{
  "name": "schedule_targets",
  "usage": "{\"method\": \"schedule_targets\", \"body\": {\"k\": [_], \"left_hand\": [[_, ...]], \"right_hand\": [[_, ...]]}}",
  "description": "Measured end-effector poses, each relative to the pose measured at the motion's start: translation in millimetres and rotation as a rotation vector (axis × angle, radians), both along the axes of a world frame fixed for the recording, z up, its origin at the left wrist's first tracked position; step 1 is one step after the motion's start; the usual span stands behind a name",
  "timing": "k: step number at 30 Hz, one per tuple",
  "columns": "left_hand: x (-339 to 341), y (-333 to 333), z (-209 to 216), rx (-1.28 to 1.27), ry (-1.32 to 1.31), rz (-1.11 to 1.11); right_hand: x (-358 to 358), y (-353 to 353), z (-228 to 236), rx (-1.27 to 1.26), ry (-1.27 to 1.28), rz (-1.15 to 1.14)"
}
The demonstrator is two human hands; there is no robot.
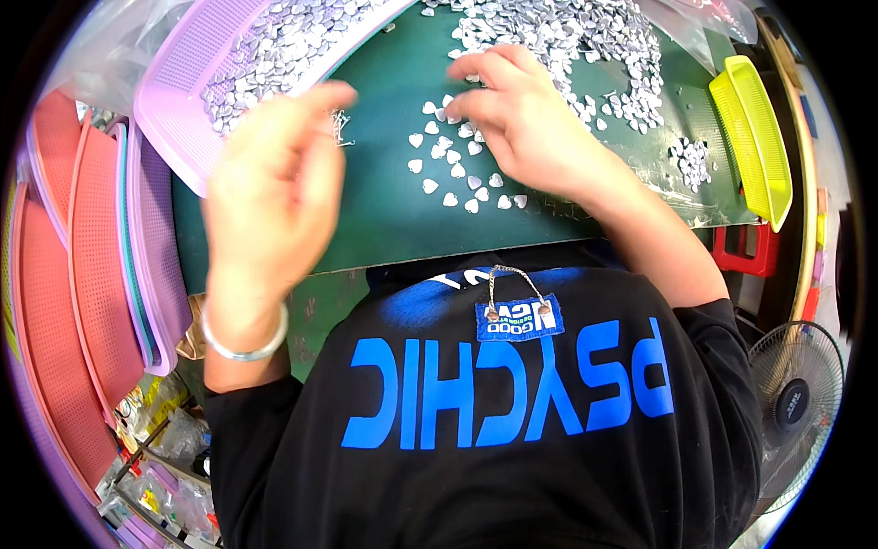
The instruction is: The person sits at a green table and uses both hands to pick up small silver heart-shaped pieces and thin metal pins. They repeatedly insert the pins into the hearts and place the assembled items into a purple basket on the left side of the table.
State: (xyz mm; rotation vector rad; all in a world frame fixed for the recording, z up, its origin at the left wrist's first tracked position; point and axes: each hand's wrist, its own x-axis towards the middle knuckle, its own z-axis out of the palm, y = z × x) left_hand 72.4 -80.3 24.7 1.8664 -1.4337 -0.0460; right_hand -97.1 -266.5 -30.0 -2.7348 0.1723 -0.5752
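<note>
My left hand (274,174) is raised beside the lilac basket, slightly blurred. Its index finger points right and stands apart from the thumb; the other fingers are partly hidden, and nothing shows held. Just past it are thin silvery pins (342,128), partly covered by the hand. My right hand (526,123) reaches over the green tabletop (384,210) with fingers spread, its tips at the edge of some loose silver heart charms (455,170). I see nothing in its grasp. A large heap of the same charms (604,46) lies beyond that hand.
Many more hearts fill the lilac basket (169,110) at far left. A small heart pile (692,163) lies near a yellow-green basket (754,137) on the right. Pink and lilac baskets (101,265) stack at left. A fan (794,407) stands at lower right, below a red stool (745,252).
</note>
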Motion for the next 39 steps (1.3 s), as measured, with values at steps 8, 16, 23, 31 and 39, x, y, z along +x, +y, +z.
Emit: {"method": "schedule_targets", "body": {"k": [8,16,23,31,39], "left_hand": [[65,-16,4,-0.037,-0.707,0.107],[-17,-35,-36,0.214,-0.073,-0.103],[-19,-56,-56,0.264,-0.069,-0.106],[-9,-52,-53,0.253,-0.077,-0.229],[3,-53,-53,0.195,0.046,-0.207]], "right_hand": [[19,0,-7,-0.022,0.022,-0.038],[20,1,-9,-0.002,0.013,-0.018],[16,-1,-7,0.011,0.012,-0.050],[19,2,-7,-0.068,0.027,0.008],[5,-14,4,-0.026,-0.011,-0.094]]}}
